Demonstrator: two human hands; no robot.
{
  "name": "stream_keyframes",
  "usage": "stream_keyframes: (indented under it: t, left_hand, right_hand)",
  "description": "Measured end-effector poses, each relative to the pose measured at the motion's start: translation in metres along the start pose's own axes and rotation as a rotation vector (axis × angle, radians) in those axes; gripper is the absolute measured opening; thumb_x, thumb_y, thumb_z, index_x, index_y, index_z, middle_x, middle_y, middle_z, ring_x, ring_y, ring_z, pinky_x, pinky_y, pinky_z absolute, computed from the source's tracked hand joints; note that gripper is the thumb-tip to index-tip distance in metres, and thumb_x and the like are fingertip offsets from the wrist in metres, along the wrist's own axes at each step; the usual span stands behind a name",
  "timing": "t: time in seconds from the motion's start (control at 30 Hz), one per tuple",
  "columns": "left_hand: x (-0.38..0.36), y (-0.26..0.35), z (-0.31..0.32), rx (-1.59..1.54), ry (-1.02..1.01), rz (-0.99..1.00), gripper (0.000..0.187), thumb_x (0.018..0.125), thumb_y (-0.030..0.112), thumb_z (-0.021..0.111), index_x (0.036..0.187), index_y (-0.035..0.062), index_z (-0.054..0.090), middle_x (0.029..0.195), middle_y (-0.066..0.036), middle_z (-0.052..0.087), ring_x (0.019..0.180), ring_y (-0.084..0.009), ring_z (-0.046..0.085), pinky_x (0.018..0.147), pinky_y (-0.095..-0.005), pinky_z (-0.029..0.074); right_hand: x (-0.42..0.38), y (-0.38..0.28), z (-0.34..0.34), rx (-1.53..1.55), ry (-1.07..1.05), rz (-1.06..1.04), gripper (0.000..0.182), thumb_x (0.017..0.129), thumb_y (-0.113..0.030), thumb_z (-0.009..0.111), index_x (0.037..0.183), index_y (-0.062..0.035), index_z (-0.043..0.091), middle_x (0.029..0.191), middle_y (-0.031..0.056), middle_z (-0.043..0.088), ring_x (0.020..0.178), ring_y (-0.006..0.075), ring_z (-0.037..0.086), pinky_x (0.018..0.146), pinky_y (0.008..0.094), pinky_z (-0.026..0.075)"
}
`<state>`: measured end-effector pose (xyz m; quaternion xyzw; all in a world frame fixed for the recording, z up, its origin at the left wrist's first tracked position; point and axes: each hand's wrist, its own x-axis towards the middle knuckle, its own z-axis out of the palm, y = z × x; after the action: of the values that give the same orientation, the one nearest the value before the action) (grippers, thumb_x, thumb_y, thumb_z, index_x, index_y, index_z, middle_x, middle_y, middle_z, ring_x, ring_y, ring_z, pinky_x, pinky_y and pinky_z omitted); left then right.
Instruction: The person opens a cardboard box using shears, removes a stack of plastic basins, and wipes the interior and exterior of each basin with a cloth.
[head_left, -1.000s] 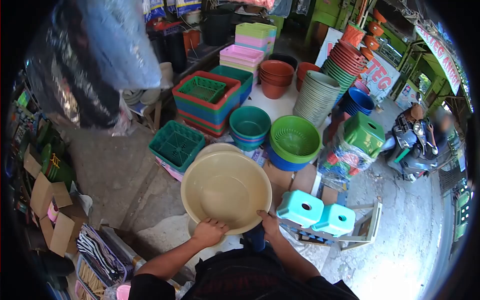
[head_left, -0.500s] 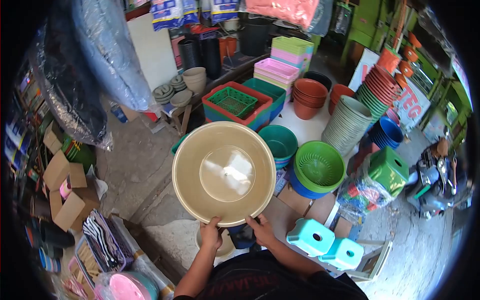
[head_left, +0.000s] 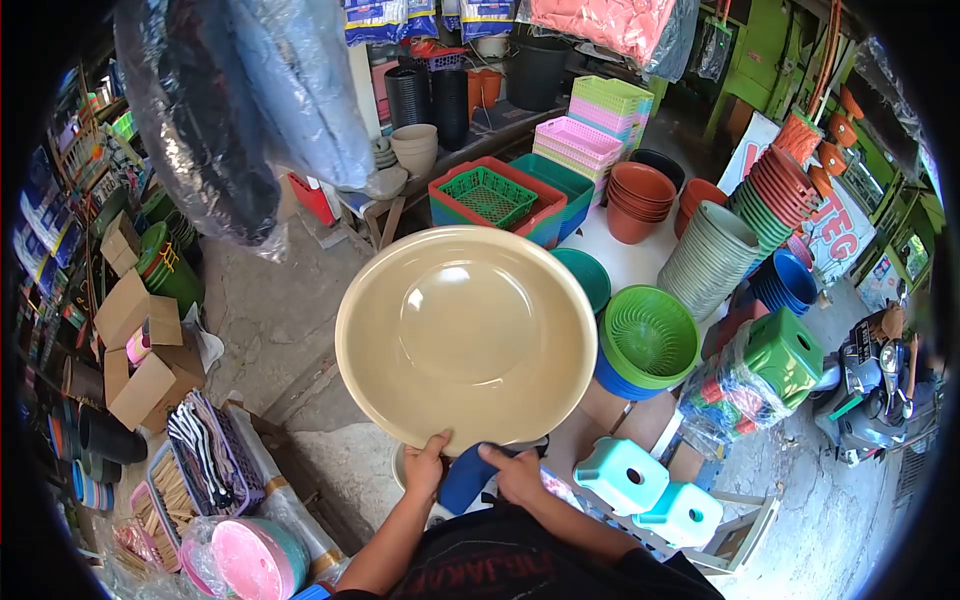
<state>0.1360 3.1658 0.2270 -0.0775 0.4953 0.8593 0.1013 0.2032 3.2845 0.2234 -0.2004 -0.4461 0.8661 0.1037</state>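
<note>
A large beige plastic basin (head_left: 465,325) is held in front of me, its inside facing up and toward me. My left hand (head_left: 426,468) is closed on its near rim, thumb over the edge. A dark blue cloth (head_left: 465,482) hangs between my hands, just below the rim. My right hand (head_left: 515,474) grips this cloth with the thumb on top, close to the basin. Whether those fingers also touch the basin is hidden.
Green colanders (head_left: 650,335), grey-green pots (head_left: 708,255) and baskets (head_left: 488,195) stand in stacks ahead and right. Turquoise stools (head_left: 622,475) are near my right arm. An open cardboard box (head_left: 150,360) is at left. Plastic-wrapped goods (head_left: 300,90) hang at upper left.
My right hand has left the basin's rim and now shows the blue cloth in its grip. The basin looks larger and nearer. The whole view has shifted slightly; my left hand stays on the rim.
</note>
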Motion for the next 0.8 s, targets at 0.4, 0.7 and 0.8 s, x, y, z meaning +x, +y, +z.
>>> stream_keyframes:
  t: [0.4, 0.7, 0.8]
  left_hand:
    - [-0.009, 0.038, -0.030, 0.151, -0.016, 0.229, 0.035, 0.073, 0.002, 0.063, 0.106, 0.0019, 0.054, 0.100, -0.008, 0.059, 0.095, -0.0181, 0.055, 0.085, -0.0335, 0.042]
    - [0.013, 0.119, -0.058, 0.738, -0.434, 0.159, 0.027, 0.073, 0.000, 0.063, 0.099, -0.0011, 0.059, 0.090, -0.009, 0.063, 0.072, -0.0180, 0.061, 0.062, -0.0276, 0.049]
    - [0.022, 0.103, -0.060, 0.467, -0.237, 0.232, 0.029, 0.073, 0.001, 0.063, 0.101, -0.0017, 0.057, 0.092, -0.010, 0.062, 0.078, -0.0169, 0.060, 0.068, -0.0281, 0.049]
  right_hand:
    - [-0.005, -0.014, 0.031, 0.292, 0.126, -0.256, 0.036, 0.070, 0.007, 0.065, 0.103, -0.0024, 0.055, 0.098, 0.0044, 0.059, 0.092, 0.0140, 0.056, 0.080, 0.0278, 0.045]
    - [-0.022, -0.044, -0.023, -0.080, 0.197, -0.289, 0.039, 0.066, 0.007, 0.068, 0.102, -0.0008, 0.056, 0.096, 0.0064, 0.060, 0.087, 0.0156, 0.058, 0.078, 0.0292, 0.046]
    - [-0.017, -0.006, -0.028, 0.049, 0.231, -0.286, 0.041, 0.065, 0.008, 0.067, 0.103, -0.0005, 0.055, 0.097, 0.0073, 0.060, 0.087, 0.0162, 0.058, 0.078, 0.0301, 0.046]
